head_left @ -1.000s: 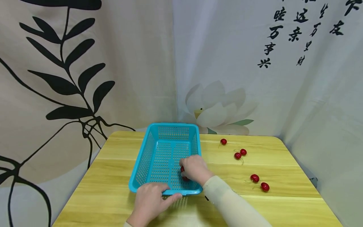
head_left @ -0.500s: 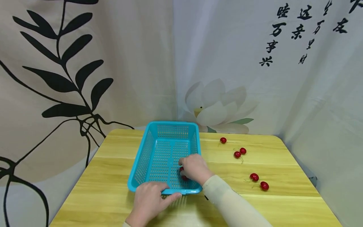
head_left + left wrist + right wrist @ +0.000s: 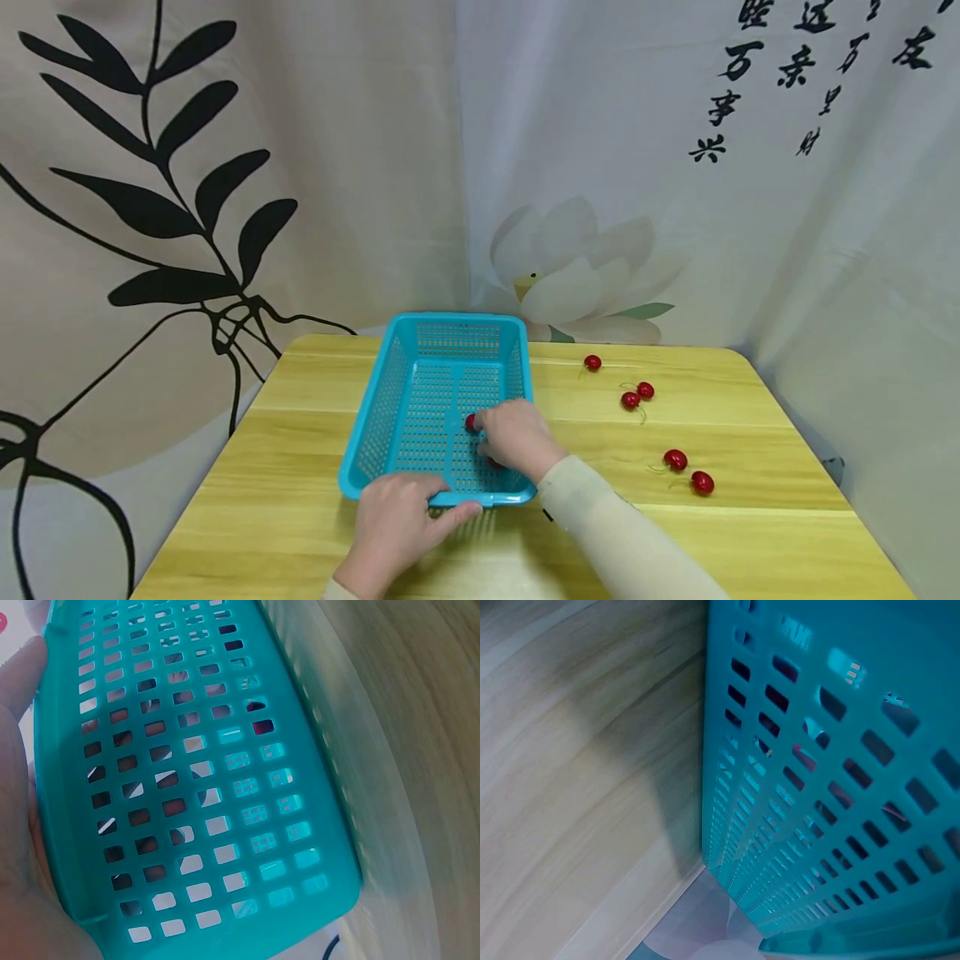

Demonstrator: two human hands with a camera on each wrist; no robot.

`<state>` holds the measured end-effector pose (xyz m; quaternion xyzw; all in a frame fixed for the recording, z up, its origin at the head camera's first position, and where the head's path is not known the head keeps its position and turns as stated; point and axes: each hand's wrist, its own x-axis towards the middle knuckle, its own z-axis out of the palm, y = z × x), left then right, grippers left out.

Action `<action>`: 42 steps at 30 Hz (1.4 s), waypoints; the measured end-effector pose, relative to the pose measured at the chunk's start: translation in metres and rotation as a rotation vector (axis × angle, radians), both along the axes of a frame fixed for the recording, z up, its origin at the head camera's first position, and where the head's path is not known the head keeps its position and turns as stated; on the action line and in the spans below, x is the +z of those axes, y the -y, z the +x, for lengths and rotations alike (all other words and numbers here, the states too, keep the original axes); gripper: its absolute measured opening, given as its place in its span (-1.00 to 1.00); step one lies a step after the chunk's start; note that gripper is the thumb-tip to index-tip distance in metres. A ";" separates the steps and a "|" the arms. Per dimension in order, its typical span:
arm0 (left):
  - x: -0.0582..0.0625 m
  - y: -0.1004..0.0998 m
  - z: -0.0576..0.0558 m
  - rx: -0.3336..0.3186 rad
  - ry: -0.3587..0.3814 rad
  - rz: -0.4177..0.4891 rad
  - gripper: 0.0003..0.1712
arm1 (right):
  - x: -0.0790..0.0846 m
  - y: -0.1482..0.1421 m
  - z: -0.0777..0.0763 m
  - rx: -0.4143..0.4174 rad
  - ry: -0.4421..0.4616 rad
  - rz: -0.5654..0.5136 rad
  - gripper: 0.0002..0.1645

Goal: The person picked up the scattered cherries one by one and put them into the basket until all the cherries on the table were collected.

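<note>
My left hand (image 3: 397,521) grips the near rim of a blue perforated plastic basket (image 3: 360,425), thumb outside and fingers over the edge. In the left wrist view that hand (image 3: 22,802) lies along the rim of the basket (image 3: 330,847). My right hand (image 3: 517,437) reaches down inside the basket, thumb and index finger apart. One red cherry (image 3: 471,423) lies right at its index fingertip. A second cherry (image 3: 495,463) shows partly under the thumb. The basket's side wall (image 3: 840,825) hides the right fingers in the right wrist view, apart from glimpses through the holes.
On the wooden table (image 3: 262,500) right of the basket lie several stemmed cherries: a lone cherry (image 3: 592,362) at the back, a touching pair (image 3: 631,401), and two nearer ones, including a cherry (image 3: 702,482) in front. Printed curtains (image 3: 360,167) stand behind the table.
One cherry has moved from between the right thumb and index finger to just beyond the index fingertip, forward and left. The left hand keeps its grip. The head view has tilted slightly.
</note>
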<state>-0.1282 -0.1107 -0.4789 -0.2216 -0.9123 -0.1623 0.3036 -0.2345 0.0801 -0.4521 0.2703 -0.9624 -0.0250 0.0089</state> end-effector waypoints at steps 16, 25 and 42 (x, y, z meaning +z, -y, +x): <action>0.002 -0.001 -0.002 -0.008 -0.013 0.013 -0.42 | 0.000 -0.002 0.000 0.028 -0.065 -0.018 -0.66; 0.004 -0.001 -0.003 -0.019 -0.015 0.009 -0.42 | 0.005 -0.016 0.002 0.072 -0.160 -0.524 -0.84; -0.001 -0.001 0.000 0.000 0.058 -0.019 -0.40 | 0.021 -0.247 0.060 -0.283 -0.143 -0.600 -0.72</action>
